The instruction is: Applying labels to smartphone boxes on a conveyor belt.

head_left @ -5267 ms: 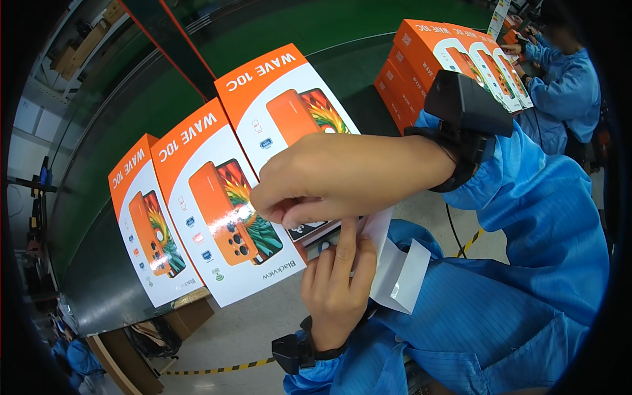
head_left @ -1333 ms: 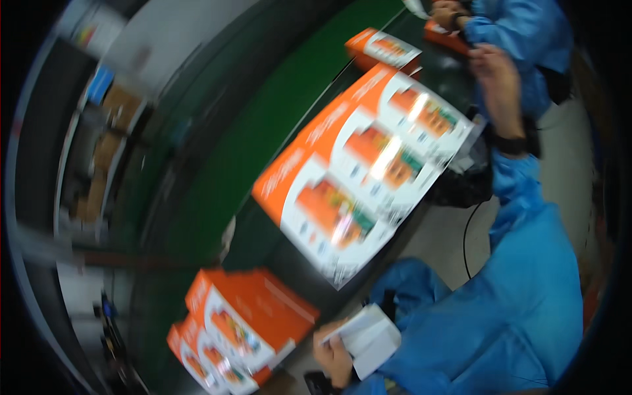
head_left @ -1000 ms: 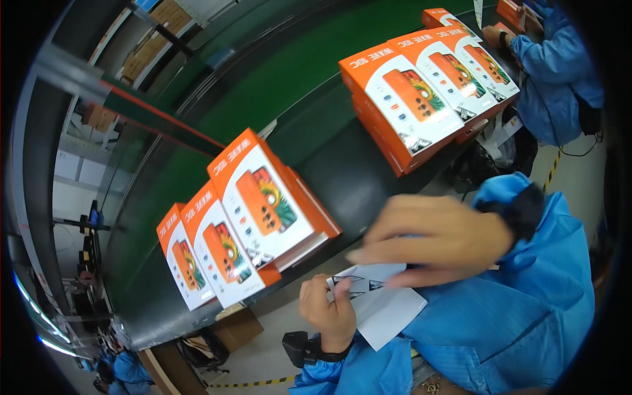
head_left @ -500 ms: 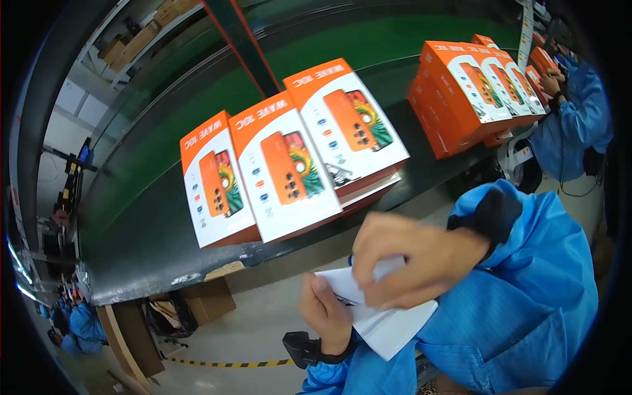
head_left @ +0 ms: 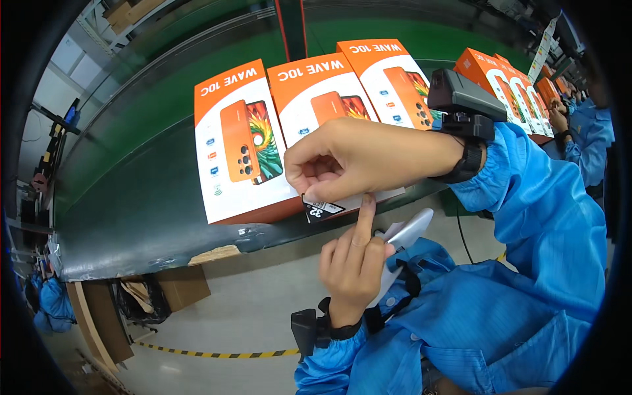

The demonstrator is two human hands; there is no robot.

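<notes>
My right hand (head_left: 359, 161) reaches over the middle orange-and-white phone box (head_left: 313, 72), thumb and fingertips pinched on a small black-and-white sticker (head_left: 322, 209) at the box's near left corner. Whether the sticker is fully stuck down, I cannot tell. Below it, my left hand (head_left: 352, 273) points its index finger up to the near edge of that box. Its other fingers are curled, with a folded white sheet (head_left: 415, 229) held at the thumb side. Phone boxes stand on both sides, a left one (head_left: 227, 138) and a right one (head_left: 388, 79) partly covered by my right hand and wrist.
The boxes stand on a dark green conveyor belt (head_left: 131, 191) with a worn near edge. More phone boxes (head_left: 503, 85) are grouped at the right, beside a co-worker's blue sleeve (head_left: 589, 135). A cardboard carton (head_left: 181, 286) and a black bag (head_left: 141, 299) are below the edge.
My right hand has left the white sheet and moved up to the middle box with a sticker. My left hand keeps the sheet and now extends its index finger. The view has shifted.
</notes>
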